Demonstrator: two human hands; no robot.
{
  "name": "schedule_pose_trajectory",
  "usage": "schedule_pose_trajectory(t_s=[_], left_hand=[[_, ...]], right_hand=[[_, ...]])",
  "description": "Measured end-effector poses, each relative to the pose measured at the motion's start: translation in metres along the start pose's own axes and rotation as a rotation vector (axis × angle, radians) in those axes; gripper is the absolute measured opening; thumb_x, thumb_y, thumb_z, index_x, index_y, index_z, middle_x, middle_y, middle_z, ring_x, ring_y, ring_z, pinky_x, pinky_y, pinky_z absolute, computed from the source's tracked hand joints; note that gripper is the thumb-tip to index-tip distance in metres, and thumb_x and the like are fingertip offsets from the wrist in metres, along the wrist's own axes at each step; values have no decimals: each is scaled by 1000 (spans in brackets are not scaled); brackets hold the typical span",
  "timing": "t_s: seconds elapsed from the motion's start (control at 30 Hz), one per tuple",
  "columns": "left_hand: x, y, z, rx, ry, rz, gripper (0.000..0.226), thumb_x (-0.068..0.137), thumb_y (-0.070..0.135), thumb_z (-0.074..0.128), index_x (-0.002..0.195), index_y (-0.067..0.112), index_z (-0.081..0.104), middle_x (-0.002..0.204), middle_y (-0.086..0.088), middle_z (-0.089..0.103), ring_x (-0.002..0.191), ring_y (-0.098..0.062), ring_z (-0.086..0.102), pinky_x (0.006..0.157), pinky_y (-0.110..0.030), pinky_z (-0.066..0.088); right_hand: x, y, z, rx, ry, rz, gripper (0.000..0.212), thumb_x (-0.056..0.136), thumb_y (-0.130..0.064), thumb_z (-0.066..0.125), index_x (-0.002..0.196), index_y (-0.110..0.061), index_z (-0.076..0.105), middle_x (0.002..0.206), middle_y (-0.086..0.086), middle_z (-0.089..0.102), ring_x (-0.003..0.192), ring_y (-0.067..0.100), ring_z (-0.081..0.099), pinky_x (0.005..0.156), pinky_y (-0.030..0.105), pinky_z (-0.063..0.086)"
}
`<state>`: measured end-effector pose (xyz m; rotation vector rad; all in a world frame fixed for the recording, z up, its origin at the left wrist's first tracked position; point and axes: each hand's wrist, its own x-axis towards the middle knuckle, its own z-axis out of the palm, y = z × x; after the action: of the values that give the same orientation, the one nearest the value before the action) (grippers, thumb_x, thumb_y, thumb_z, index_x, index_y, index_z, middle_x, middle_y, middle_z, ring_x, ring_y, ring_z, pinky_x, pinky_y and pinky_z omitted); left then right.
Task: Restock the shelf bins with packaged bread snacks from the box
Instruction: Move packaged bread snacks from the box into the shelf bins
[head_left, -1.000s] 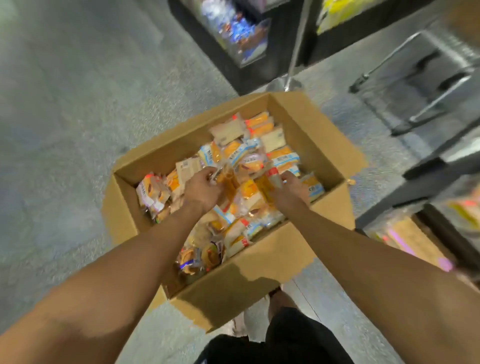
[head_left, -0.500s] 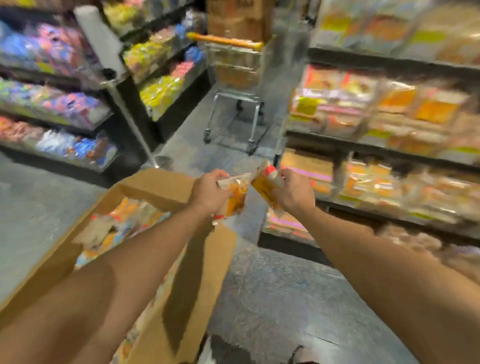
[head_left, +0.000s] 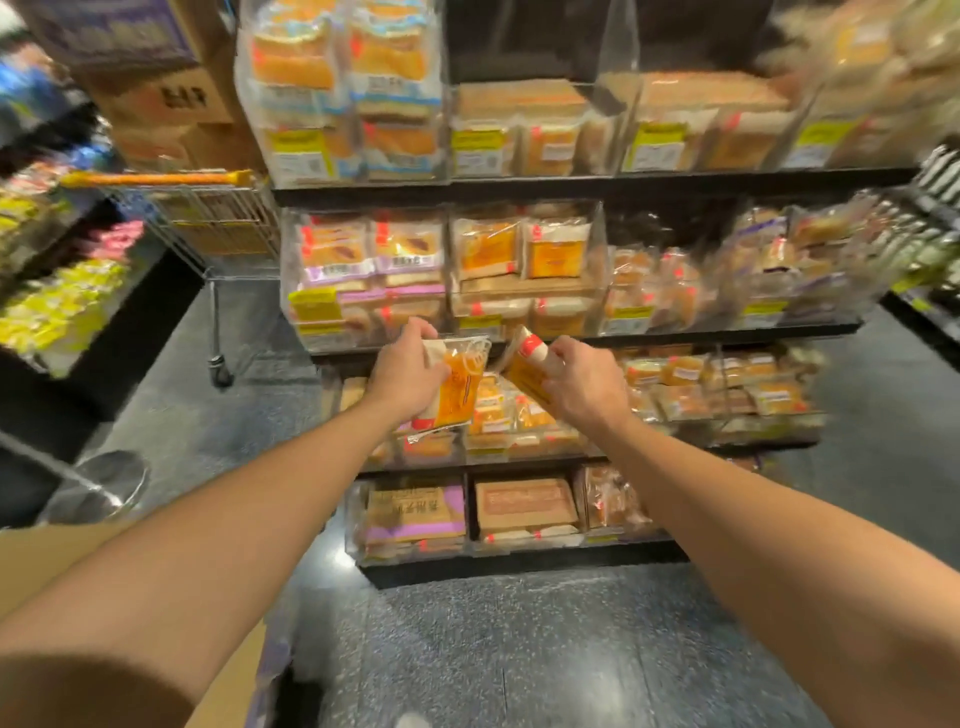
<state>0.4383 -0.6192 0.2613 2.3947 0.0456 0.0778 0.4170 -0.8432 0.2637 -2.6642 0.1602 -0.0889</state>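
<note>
Bread snacks, one packet gripped in our left hand (head_left: 402, 376) and one (head_left: 524, 371) in our right hand (head_left: 584, 387), at frame center before the shelf bins (head_left: 488, 441), not yet placed, box (head_left: 47, 558) lower left, restocking unfinished.

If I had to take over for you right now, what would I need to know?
Left hand: holding one bread snack packet.
Right hand: holding a second packet.
Both packets are held up in front of the shelf bins, not yet put in.
The box is on the floor at your lower left; what is inside cannot be seen.
Done: two packets picked up.
Left: drop both into the matching bin, then go back to the box for more.
</note>
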Motion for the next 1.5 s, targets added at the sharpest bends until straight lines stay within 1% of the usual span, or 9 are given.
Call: schedule_pose_trajectory(t_s=[0.27, 0.37, 0.5, 0.7, 0.87, 1.07, 1.2, 1.37, 1.5], left_hand=[[135, 69, 27, 98, 49, 212, 30, 91, 20, 61, 118, 20, 46, 93, -6, 65, 84, -26, 63, 69, -37, 52], [188, 87, 30, 141, 21, 282, 28, 91, 21, 59, 116, 20, 49, 95, -8, 65, 88, -28, 61, 73, -39, 51], [244, 98, 38, 231, -3, 348, 28, 89, 15, 57, 117, 14, 51, 96, -15, 65, 94, -36, 59, 70, -36, 40], [293, 87, 76, 521, -161, 370, 36, 85, 14, 57, 120, 12, 48, 103, -17, 66, 105, -41, 57, 84, -46, 51], [307, 80, 97, 617, -169, 322, 30, 85, 17, 57, 112, 19, 46, 100, -14, 64, 103, -36, 53, 80, -45, 50], [299, 61, 110, 627, 6, 343, 53, 84, 21, 72, 131, 28, 49, 122, -2, 60, 116, -28, 49, 95, -46, 43], [280, 42, 107, 649, 229, 336, 46, 74, 30, 81, 110, 22, 55, 114, -2, 55, 109, -26, 48, 88, -43, 40], [261, 25, 116, 535, 148, 343, 12, 86, 31, 71, 96, 24, 69, 91, 4, 65, 83, -22, 64, 68, -37, 55], [254, 20, 119, 495, 89, 334, 21, 92, 37, 61, 103, 24, 73, 90, 3, 70, 82, -23, 66, 66, -39, 58]], right_hand=[[129, 23, -23, -125, 225, -48, 30, 94, -17, 48, 121, -27, 55, 98, 9, 69, 89, 33, 63, 70, 38, 48], [181, 26, -27, -155, 281, -83, 37, 92, -12, 50, 125, -27, 56, 110, 6, 65, 95, 31, 63, 76, 38, 49], [238, 33, -23, -178, 260, -146, 36, 91, -9, 56, 124, -24, 59, 114, 3, 61, 98, 29, 61, 78, 37, 48], [292, 43, 2, -252, 168, -218, 44, 87, -5, 55, 127, -25, 59, 126, 1, 63, 115, 29, 56, 92, 42, 39], [314, 50, 13, -322, 43, -280, 53, 91, -1, 55, 138, -26, 52, 132, 2, 61, 124, 27, 49, 103, 43, 34], [320, 58, 26, -382, 126, -309, 47, 89, -12, 60, 133, -29, 55, 132, 2, 57, 124, 28, 44, 103, 45, 33], [314, 55, 34, -401, 217, -267, 39, 88, -27, 68, 125, -28, 55, 124, 6, 51, 111, 28, 46, 92, 44, 40], [300, 50, 44, -283, 115, -157, 55, 83, -39, 77, 128, -29, 47, 128, 6, 44, 112, 27, 52, 81, 39, 49], [296, 44, 50, -279, 63, -104, 65, 80, -35, 81, 130, -30, 40, 135, 8, 35, 115, 29, 47, 75, 39, 53]])
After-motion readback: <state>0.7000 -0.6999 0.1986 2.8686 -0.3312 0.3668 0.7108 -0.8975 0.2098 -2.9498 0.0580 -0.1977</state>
